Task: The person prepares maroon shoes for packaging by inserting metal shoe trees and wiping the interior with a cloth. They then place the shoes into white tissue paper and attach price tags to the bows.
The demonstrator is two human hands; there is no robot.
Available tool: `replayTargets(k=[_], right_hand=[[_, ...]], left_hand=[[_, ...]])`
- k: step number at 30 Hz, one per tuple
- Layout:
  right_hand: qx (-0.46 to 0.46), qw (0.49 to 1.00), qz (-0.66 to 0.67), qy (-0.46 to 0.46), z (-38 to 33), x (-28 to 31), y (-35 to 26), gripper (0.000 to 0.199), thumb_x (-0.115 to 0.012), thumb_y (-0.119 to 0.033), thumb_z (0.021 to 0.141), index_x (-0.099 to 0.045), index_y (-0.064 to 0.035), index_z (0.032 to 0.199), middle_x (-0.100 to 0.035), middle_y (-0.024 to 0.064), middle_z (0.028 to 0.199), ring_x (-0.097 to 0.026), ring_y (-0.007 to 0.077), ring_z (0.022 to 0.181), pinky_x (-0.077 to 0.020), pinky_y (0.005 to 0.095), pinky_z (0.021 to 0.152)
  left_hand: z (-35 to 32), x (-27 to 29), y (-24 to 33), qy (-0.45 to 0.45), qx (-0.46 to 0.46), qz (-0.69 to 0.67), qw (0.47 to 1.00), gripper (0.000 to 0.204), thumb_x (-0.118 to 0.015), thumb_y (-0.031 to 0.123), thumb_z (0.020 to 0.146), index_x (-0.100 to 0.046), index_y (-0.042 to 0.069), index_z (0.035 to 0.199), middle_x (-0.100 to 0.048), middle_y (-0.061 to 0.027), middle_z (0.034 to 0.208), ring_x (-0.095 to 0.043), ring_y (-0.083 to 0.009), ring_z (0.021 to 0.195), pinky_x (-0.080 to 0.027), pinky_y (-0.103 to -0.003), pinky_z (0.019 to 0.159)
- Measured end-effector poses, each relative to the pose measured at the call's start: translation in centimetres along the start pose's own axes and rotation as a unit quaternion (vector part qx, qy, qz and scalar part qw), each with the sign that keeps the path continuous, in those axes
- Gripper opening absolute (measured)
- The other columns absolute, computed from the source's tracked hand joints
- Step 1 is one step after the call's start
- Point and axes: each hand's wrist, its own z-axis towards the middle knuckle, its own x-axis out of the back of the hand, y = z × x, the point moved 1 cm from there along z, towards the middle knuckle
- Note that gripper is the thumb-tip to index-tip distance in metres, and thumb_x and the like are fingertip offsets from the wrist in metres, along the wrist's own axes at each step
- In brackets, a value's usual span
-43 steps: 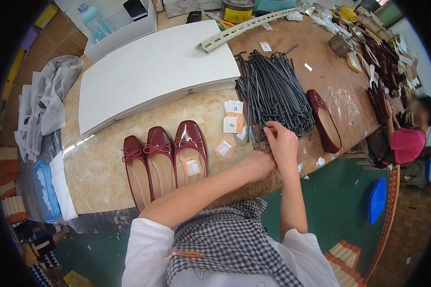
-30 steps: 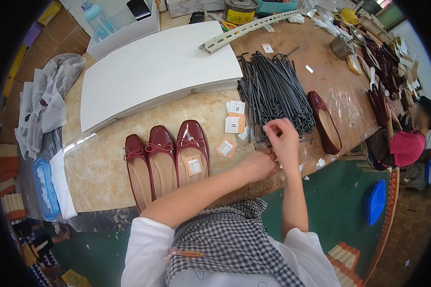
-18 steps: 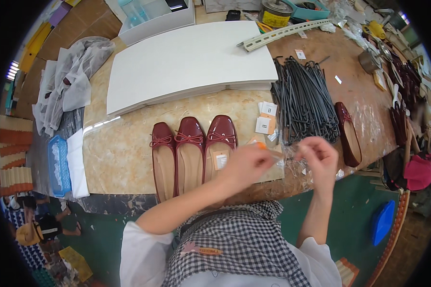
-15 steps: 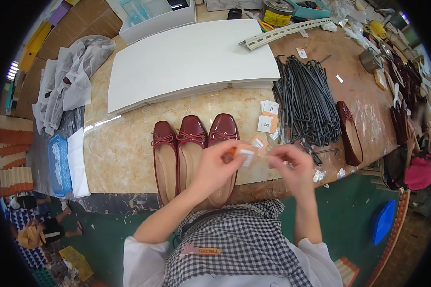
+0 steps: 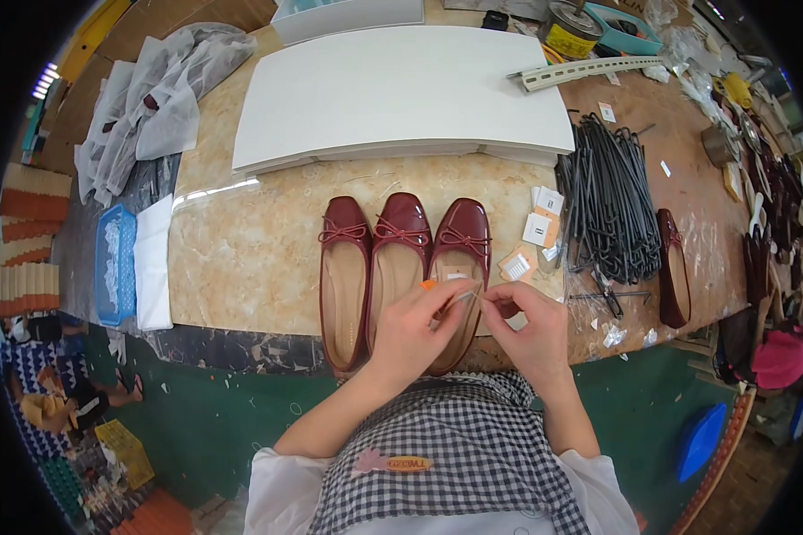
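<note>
Three dark red ballet flats with bows stand side by side before me: the left flat [image 5: 344,267], the middle flat [image 5: 393,267] and the right flat [image 5: 463,232]. Over the right flat, my left hand [image 5: 415,325] pinches a small paper tag [image 5: 460,298], seen nearly edge-on, with an orange bit showing at the fingers. My right hand [image 5: 528,325] is closed in a pinch against it; anything between its fingertips is too small to name. Another small labelled card [image 5: 456,271] shows at the right flat's opening, just beyond my fingertips.
Labelled cards [image 5: 539,229] lie right of the flats, beside a pile of black metal hooks [image 5: 608,201]. Farther right lies a single red flat [image 5: 674,272]. A stack of white board [image 5: 401,94] spans the back, with a slotted metal strip [image 5: 589,73]. A blue basket [image 5: 116,267] stands left.
My view has shifted, moving the table's things rightward in the picture. My two hands have come together, fingertips meeting at the tag, which has turned edge-on.
</note>
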Motion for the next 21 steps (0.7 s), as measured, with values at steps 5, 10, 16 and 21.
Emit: replayTargets(k=[5, 10, 16, 21], right_hand=[[-0.009, 1.0, 0.002, 0.004, -0.9, 0.3, 0.2, 0.011, -0.07, 0.0, 0.076, -0.063, 0.0003, 0.085, -0.068, 0.0087, 0.078, -0.068, 0.0164, 0.067, -0.0536, 0.0261, 0.061], [-0.001, 1.0, -0.02, 0.018, -1.5, 0.7, 0.6, 0.01, -0.07, 0.001, 0.076, -0.064, 0.0, 0.084, -0.068, 0.0088, 0.078, -0.068, 0.0171, 0.068, -0.0532, 0.0263, 0.061], [-0.027, 0.997, 0.059, -0.052, -2.0, 1.3, 0.8, 0.014, -0.071, 0.001, 0.075, -0.066, -0.0006, 0.088, -0.068, 0.0095, 0.08, -0.067, 0.0191, 0.073, -0.0525, 0.0284, 0.068], [0.025, 0.998, 0.029, -0.045, -0.5, 1.4, -0.2, 0.029, -0.069, 0.001, 0.076, -0.065, -0.0015, 0.105, -0.068, 0.0099, 0.088, -0.063, 0.0252, 0.098, -0.0468, 0.035, 0.091]], left_hand=[[-0.2, -0.7, 0.2, -0.013, -0.007, -0.065, 0.998, 0.028, -0.067, -0.001, 0.078, -0.068, 0.008, 0.105, -0.067, -0.0077, 0.086, -0.061, -0.0125, 0.062, -0.049, -0.024, 0.054], [-0.6, -1.3, -0.8, -0.066, 0.136, -0.261, 0.953, 0.019, -0.066, 0.004, 0.084, -0.067, 0.002, 0.103, -0.066, -0.0072, 0.09, -0.062, -0.0107, 0.074, -0.05, -0.023, 0.065], [-0.8, -1.2, -0.3, -0.09, 0.19, -0.428, 0.879, 0.01, -0.069, 0.006, 0.082, -0.069, 0.0, 0.09, -0.065, -0.0031, 0.088, -0.06, -0.0113, 0.083, -0.048, -0.025, 0.074], [-0.4, 1.0, 0.7, -0.009, -0.104, -0.008, 0.995, 0.012, -0.075, 0.007, 0.072, -0.071, 0.008, 0.084, -0.063, -0.0039, 0.082, -0.059, -0.0184, 0.073, -0.045, -0.028, 0.061]])
